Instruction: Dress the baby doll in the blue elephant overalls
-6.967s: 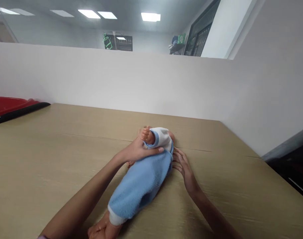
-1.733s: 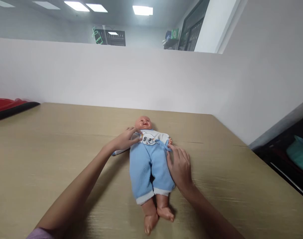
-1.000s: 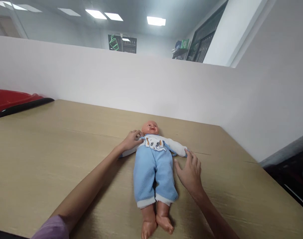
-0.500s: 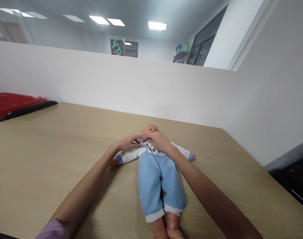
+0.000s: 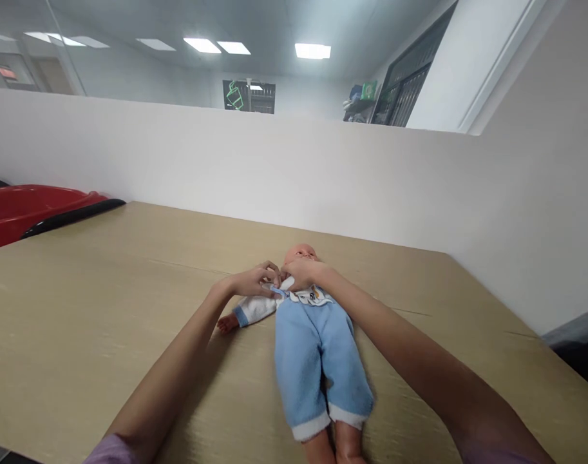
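A baby doll [image 5: 317,348] lies face up on the wooden table [image 5: 105,303], head toward the far wall. It wears blue fleece dungarees and a white top with blue cuffs. My left hand [image 5: 251,281] and my right hand [image 5: 301,274] meet at the doll's left-side shoulder, just below its chin. Both have their fingers pinched together on the thin blue strap and white collar there. My right forearm crosses over the doll's chest and hides its far arm. The doll's feet are cut off at the bottom edge.
A red tub with a black rim [image 5: 28,212] sits at the table's far left. A white partition wall [image 5: 294,174] runs along the back and right of the table. A dark shelf or bin [image 5: 583,354] lies beyond the right edge.
My right hand has come across from the doll's outstretched arm to its neck and joined my left hand at the shoulder strap. The view has shifted slightly closer over the doll.
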Motion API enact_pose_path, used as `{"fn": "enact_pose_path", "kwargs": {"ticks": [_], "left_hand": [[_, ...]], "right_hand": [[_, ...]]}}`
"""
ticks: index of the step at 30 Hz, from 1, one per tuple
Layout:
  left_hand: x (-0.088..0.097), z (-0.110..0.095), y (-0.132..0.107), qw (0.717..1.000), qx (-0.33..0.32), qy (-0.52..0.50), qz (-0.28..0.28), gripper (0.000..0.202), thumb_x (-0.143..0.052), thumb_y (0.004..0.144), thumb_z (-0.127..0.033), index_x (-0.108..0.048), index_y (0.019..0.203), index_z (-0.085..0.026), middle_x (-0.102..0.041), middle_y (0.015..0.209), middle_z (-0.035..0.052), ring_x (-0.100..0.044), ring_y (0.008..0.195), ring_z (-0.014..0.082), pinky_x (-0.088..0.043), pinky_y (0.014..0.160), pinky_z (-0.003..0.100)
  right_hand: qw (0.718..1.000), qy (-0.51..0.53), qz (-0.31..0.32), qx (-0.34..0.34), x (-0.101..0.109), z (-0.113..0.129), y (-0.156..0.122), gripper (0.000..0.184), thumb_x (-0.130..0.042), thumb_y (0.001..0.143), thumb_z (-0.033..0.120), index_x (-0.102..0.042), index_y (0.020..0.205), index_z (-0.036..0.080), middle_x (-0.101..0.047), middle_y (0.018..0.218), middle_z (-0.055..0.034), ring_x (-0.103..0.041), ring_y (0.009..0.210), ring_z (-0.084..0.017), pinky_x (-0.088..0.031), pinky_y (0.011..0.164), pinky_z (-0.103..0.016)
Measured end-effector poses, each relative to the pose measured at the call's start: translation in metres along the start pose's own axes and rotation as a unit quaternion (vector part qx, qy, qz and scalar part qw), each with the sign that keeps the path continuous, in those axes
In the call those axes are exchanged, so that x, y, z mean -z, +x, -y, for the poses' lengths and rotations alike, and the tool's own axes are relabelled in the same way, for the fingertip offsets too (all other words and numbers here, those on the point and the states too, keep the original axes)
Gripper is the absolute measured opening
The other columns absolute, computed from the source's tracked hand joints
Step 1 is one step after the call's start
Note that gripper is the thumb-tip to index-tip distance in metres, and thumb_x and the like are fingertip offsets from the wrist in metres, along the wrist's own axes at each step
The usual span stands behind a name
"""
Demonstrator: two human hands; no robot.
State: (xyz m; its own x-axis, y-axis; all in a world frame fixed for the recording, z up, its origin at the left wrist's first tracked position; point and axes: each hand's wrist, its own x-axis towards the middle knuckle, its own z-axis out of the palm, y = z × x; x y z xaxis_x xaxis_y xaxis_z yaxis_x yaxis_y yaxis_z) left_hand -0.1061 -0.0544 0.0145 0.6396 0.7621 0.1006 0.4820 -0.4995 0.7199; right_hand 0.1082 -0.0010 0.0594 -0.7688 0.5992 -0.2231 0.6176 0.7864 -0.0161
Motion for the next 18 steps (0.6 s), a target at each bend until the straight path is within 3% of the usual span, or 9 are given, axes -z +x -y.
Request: {"fn": "enact_pose_path", "kwargs": {"ticks": [4,10,14,18], "left_hand": [[0.005,-0.001,-0.003,1.0,0.011,-0.007,-0.005,0.038,-0.079,0.08,-0.059,-0.074,0.093,-0.023,-0.065,0.121,0.0081,-0.063,0.109,0.0258,-0.052,0.095,0.036],[0.006,0.001,-0.003,0.999,0.044,-0.019,-0.013,0.045,-0.072,0.086,-0.063,-0.071,0.105,-0.021,-0.067,0.091,0.0026,-0.06,0.081,0.0198,-0.048,0.073,0.031],[0.001,0.0,0.0,0.998,0.04,-0.04,-0.017,0.051,-0.066,0.091,-0.065,-0.07,0.111,-0.019,-0.062,0.086,0.001,-0.058,0.078,0.0178,-0.047,0.069,0.029],[-0.001,-0.001,0.003,0.998,0.029,-0.043,-0.03,0.048,-0.062,0.094,-0.065,-0.071,0.109,-0.02,-0.066,0.091,0.003,-0.06,0.083,0.0191,-0.049,0.075,0.031]], "right_hand": [[1.0,-0.016,-0.019,0.012,0.001,0.002,0.0,0.02,-0.082,0.077,0.027,-0.085,0.097,0.025,-0.083,0.101,-0.0107,-0.075,0.101,-0.031,-0.051,0.084,-0.035],[0.996,-0.003,-0.094,-0.006,-0.005,-0.015,-0.014,0.021,-0.071,0.084,0.021,-0.082,0.102,0.021,-0.082,0.107,-0.0119,-0.072,0.105,-0.03,-0.047,0.085,-0.033],[0.991,0.033,-0.127,0.004,-0.007,-0.034,-0.025,0.019,-0.07,0.085,0.02,-0.08,0.1,0.02,-0.082,0.106,-0.0089,-0.072,0.102,-0.026,-0.047,0.085,-0.031],[0.987,0.069,-0.14,0.033,-0.009,-0.043,-0.029,0.016,-0.071,0.084,0.018,-0.079,0.097,0.019,-0.081,0.104,-0.0063,-0.07,0.101,-0.024,-0.046,0.089,-0.03]]}}
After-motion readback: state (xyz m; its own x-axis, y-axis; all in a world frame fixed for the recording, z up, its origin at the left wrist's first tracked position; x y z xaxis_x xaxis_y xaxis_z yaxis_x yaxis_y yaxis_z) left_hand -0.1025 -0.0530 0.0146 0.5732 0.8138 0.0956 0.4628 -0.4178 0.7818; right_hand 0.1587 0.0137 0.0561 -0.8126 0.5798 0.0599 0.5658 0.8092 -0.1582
